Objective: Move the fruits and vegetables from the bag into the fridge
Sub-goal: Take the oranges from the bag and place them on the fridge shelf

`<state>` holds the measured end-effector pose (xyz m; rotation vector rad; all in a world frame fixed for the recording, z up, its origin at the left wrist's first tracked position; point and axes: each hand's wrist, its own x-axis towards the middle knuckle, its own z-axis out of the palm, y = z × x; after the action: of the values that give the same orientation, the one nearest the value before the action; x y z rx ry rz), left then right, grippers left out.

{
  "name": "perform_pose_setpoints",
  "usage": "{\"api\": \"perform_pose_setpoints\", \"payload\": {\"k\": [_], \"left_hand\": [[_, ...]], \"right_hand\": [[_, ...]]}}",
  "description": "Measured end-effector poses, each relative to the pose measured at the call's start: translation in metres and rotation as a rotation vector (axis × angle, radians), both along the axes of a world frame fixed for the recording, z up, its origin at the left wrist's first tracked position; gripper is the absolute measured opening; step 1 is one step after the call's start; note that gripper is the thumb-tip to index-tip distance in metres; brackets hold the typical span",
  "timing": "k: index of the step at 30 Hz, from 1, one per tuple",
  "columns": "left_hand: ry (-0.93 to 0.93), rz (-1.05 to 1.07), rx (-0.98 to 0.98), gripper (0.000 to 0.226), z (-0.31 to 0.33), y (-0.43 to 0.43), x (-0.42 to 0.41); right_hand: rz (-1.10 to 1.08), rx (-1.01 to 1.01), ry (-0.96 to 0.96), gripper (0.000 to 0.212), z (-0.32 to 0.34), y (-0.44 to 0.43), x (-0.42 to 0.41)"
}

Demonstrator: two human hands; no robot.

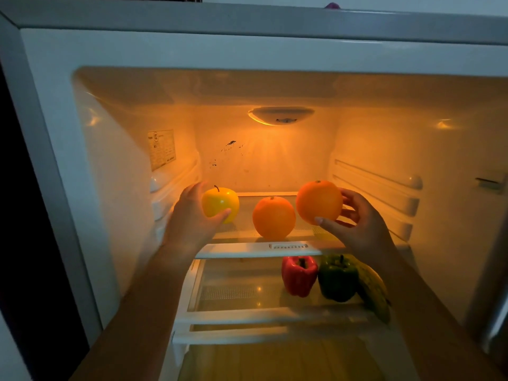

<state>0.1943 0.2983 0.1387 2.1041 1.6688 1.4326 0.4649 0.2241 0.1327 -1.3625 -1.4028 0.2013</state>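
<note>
Both arms reach into the open, lit fridge. My left hand (189, 215) grips a yellow apple (220, 203) at the left of the upper glass shelf (247, 247). My right hand (354, 221) holds an orange (319, 202) just above the shelf's right side. A second orange (274, 217) sits on the shelf between them. On the lower shelf (236, 295) lie a red bell pepper (299, 274), a green bell pepper (337, 279) and a yellow-green banana-like fruit (375, 292), partly behind my right forearm. The bag is out of view.
The fridge's left wall (121, 174) carries a label and shelf rails; the right wall (384, 188) has matching rails. A lamp (280, 115) glows at the back top. The left half of the lower shelf is bare glass.
</note>
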Motion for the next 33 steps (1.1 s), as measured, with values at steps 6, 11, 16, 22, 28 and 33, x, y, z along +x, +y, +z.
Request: {"api": "perform_pose_setpoints", "payload": {"k": [6, 11, 16, 22, 28, 33], "left_hand": [[0.003, -0.209, 0.126, 0.062, 0.015, -0.035, 0.034], [0.17, -0.319, -0.043, 0.068, 0.005, -0.029, 0.062], [0.202, -0.277, -0.023, 0.069, 0.009, -0.014, 0.065], [0.277, -0.229, -0.002, 0.071, 0.027, 0.009, 0.072], [0.344, -0.225, -0.066, 0.07, 0.016, 0.022, 0.084], [0.291, -0.196, -0.027, 0.074, 0.011, 0.021, 0.079]], "right_hand": [[0.002, 0.002, 0.002, 0.076, 0.002, -0.001, -0.001], [-0.01, -0.007, -0.007, 0.077, 0.001, -0.001, 0.001], [0.028, -0.008, 0.004, 0.077, -0.003, -0.001, 0.006], [0.04, -0.003, -0.004, 0.075, -0.007, 0.004, 0.006], [0.04, -0.012, 0.01, 0.076, -0.009, 0.004, 0.014], [0.055, -0.029, 0.026, 0.075, -0.01, 0.005, 0.015]]}}
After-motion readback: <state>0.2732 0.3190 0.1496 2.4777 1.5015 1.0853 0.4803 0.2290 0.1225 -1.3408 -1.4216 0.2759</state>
